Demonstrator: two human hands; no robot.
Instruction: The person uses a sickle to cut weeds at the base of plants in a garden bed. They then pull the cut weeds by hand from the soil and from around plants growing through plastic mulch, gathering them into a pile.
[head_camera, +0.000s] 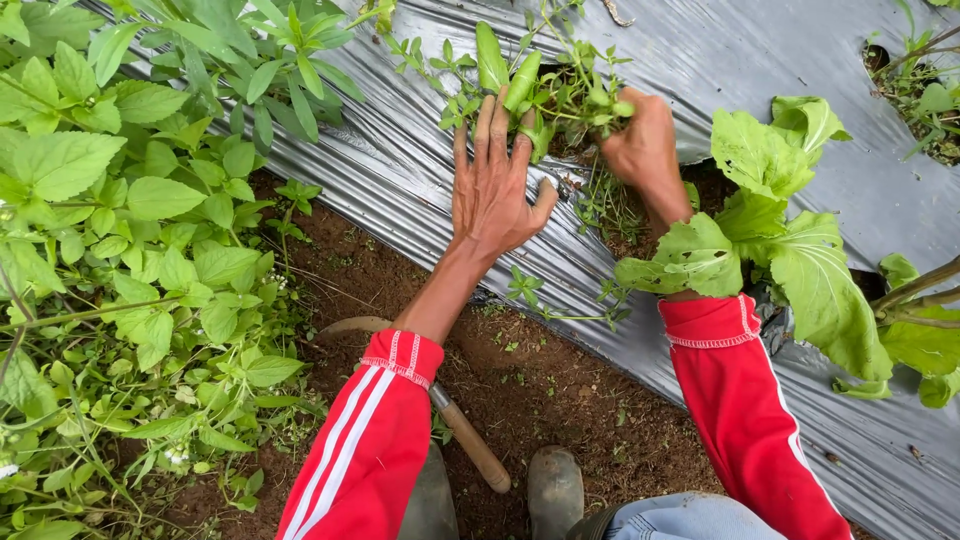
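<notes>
My left hand (495, 185) lies flat, fingers spread, on the silver plastic mulch sheet (400, 170) beside a planting hole, its fingertips touching the small weeds (560, 95) growing from the hole. My right hand (640, 140) is closed on a clump of those weeds at the hole's right side. Both arms wear red sleeves with white stripes. A leafy green crop plant (770, 230) grows just right of my right wrist and partly covers the forearm.
Dense green weeds (130, 250) fill the left side. Bare brown soil (520, 380) runs along the furrow, where a wooden-handled tool (470, 445) lies next to my boots (555, 490). Another planting hole (920, 90) shows at top right.
</notes>
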